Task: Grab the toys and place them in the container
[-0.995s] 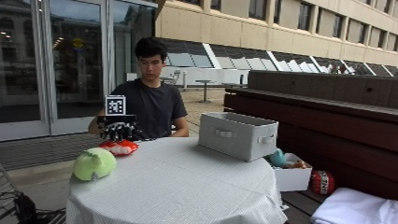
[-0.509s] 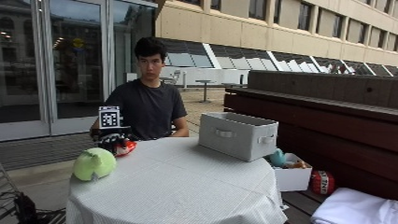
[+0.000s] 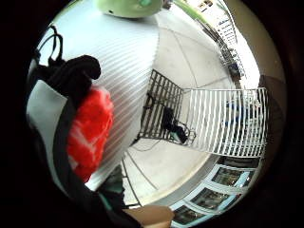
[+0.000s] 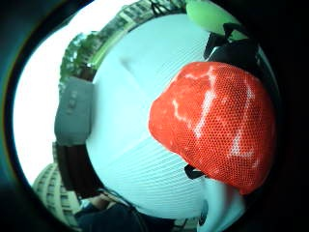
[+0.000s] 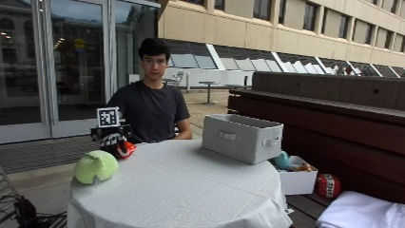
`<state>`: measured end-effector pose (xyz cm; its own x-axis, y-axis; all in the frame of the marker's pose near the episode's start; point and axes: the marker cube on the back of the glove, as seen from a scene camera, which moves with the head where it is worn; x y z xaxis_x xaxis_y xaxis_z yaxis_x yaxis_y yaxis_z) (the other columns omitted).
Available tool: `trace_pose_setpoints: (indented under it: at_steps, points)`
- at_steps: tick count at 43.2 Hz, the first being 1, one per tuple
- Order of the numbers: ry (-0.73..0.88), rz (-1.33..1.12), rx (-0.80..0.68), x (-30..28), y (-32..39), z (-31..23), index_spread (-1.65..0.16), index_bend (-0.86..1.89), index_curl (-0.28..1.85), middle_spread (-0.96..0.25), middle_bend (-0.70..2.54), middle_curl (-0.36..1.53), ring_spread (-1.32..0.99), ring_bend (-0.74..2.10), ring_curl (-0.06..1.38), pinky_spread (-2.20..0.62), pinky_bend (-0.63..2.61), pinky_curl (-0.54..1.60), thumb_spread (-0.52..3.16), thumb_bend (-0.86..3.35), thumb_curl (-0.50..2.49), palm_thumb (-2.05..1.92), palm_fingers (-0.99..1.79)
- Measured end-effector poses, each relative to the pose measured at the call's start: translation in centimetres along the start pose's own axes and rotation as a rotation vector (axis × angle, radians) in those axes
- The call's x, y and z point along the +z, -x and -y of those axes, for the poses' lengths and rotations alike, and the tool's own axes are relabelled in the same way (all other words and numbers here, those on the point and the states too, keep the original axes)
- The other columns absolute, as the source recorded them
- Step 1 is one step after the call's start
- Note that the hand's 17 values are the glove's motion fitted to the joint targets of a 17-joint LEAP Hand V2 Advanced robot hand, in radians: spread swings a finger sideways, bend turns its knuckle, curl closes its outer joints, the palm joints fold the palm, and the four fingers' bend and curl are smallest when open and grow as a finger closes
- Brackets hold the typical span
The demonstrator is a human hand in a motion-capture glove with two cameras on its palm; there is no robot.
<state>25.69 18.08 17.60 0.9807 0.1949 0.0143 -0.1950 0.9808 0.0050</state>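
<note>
The person (image 5: 150, 107) seated at the table's twelve o'clock side wears a dark grey short-sleeved T-shirt (image 5: 152, 114), and the right hand (image 5: 112, 140) wears a black glove with black straps and white plastic.

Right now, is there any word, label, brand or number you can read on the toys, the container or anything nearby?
None can be read.
Red toy in the gloved right hand: white markings only, no letters.
Green toy: no print visible.
Grey container: plain.
Red ball beside the table: white marks, too blurred to read.
</note>
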Motion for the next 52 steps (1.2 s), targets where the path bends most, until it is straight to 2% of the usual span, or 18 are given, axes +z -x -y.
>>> trace_pose_setpoints:
  at_steps: [3,8,12,14,16,20,24,28,32,37,40,44,45,49,52]
  points:
    - [-0.039,0.009,0.043,0.0,0.0,0.8,-0.34,0.22,0.45,-0.33,0.80,0.56,-0.43,1.08,0.34,-0.43,0.71,0.27,1.01,0.33,0.55,0.84,1.17]
    - [0.054,0.024,-0.003,-0.6,-0.3,1.1,-0.32,0.26,0.49,-0.28,0.82,0.57,-0.38,1.13,0.37,-0.48,0.70,0.29,0.85,0.36,0.62,0.94,1.28]
    - [-0.052,0.053,-0.062,-1.1,0.0,2.7,-0.30,0.28,0.51,-0.26,0.85,0.57,-0.36,1.14,0.38,-0.51,0.72,0.31,0.82,0.41,0.65,1.00,1.32]
    - [-0.034,0.062,-0.073,-2.2,0.4,3.2,-0.29,0.30,0.53,-0.25,0.86,0.57,-0.34,1.13,0.39,-0.50,0.74,0.32,0.79,0.42,0.67,1.00,1.34]
    - [-0.028,0.065,-0.064,-3.6,0.9,3.9,-0.28,0.30,0.54,-0.24,0.90,0.58,-0.35,1.15,0.40,-0.49,0.74,0.33,0.73,0.33,0.67,0.90,1.31]
    - [-0.129,0.069,-0.051,-6.3,2.2,7.2,-0.29,0.35,0.57,-0.27,0.88,0.57,-0.37,1.16,0.41,-0.47,0.80,0.37,0.65,0.21,0.68,0.74,1.25]
    - [0.048,0.086,0.014,-10.9,3.9,6.7,-0.30,0.34,0.59,-0.29,0.88,0.58,-0.38,1.17,0.42,-0.47,0.84,0.39,0.61,0.17,0.70,0.70,1.20]
    - [0.093,0.122,-0.044,-14.3,5.5,7.2,-0.31,0.32,0.62,-0.31,0.88,0.58,-0.39,1.19,0.43,-0.46,0.87,0.40,0.58,0.15,0.73,0.69,1.17]
    - [0.161,0.158,0.011,-17.8,8.8,7.8,-0.33,0.28,0.63,-0.33,0.88,0.59,-0.39,1.19,0.44,-0.46,0.89,0.42,0.57,0.14,0.76,0.68,1.13]
    - [0.060,0.150,0.022,-20.7,13.7,10.4,-0.35,0.25,0.65,-0.35,0.87,0.59,-0.40,1.20,0.45,-0.46,0.90,0.43,0.56,0.12,0.79,0.67,1.12]
    - [-0.036,0.148,-0.028,-21.5,16.3,12.3,-0.36,0.23,0.66,-0.35,0.88,0.60,-0.41,1.19,0.45,-0.45,0.90,0.43,0.56,0.12,0.81,0.67,1.12]
    - [0.111,0.143,0.077,-24.0,21.9,11.7,-0.37,0.21,0.68,-0.36,0.87,0.60,-0.41,1.19,0.46,-0.45,0.90,0.43,0.55,0.11,0.83,0.67,1.12]
    - [0.106,0.142,0.071,-24.3,23.0,11.8,-0.37,0.20,0.68,-0.36,0.87,0.60,-0.41,1.19,0.46,-0.45,0.90,0.43,0.55,0.11,0.84,0.67,1.12]
    - [-0.096,0.142,-0.160,-24.3,26.4,13.2,-0.38,0.18,0.70,-0.37,0.86,0.61,-0.41,1.19,0.46,-0.45,0.90,0.43,0.55,0.10,0.86,0.67,1.12]
    - [-0.127,0.138,-0.225,-24.8,29.7,13.3,-0.39,0.18,0.71,-0.37,0.85,0.61,-0.41,1.19,0.46,-0.45,0.91,0.44,0.55,0.10,0.88,0.68,1.12]
